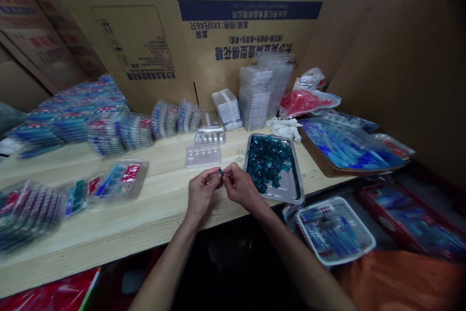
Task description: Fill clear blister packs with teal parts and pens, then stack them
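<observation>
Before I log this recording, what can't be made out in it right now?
In the head view:
Small green piece: exact shape; too small, partly covered by the left grip and right grip.
Packs at far left: fine details; blurred and cut off by the left edge.
Tray: its surface beneath the green pieces heaped on it.

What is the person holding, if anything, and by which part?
A tiny dark teal piece, its shape and material unclear, is held at the fingertips of the left hand and right hand; which part each grips cannot be told.
</observation>
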### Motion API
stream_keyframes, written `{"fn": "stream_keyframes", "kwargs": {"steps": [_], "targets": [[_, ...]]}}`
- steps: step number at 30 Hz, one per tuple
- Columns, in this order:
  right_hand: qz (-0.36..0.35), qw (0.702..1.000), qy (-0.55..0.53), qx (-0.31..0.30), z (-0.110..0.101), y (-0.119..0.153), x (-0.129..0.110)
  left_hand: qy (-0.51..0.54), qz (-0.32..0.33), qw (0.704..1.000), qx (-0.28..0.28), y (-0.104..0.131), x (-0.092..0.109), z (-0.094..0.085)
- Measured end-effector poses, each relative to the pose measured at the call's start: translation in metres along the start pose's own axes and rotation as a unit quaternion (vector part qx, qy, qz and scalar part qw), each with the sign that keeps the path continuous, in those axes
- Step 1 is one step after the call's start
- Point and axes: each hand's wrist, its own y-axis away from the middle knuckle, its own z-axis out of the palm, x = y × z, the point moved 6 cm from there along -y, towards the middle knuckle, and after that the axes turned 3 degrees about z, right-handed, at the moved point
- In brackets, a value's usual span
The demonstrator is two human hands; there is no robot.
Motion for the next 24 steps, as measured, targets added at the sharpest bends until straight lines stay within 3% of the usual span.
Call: {"fn": "stream_keyframes", "kwargs": {"steps": [7,11,19,24], "targets": [[0.01,0.995,0.096,-0.011,0.001,-0.001,0.0,-0.021,0.011,1.0,0.009,0.006,0.003,-0.001],[0.003,0.995,0.09,-0.038,0.001,0.0,-0.001,-0.043,0.026,0.999,0.009,0.008,0.007,0.001],[-0.015,0.99,0.135,-0.027,0.007,0.006,-0.007,-0.107,0.062,0.992,0.018,0.006,0.006,-0.001],[-0.01,0.978,0.192,-0.076,0.015,0.008,-0.009,-0.108,0.049,0.993,0.002,0.003,-0.002,-0.003]]}}
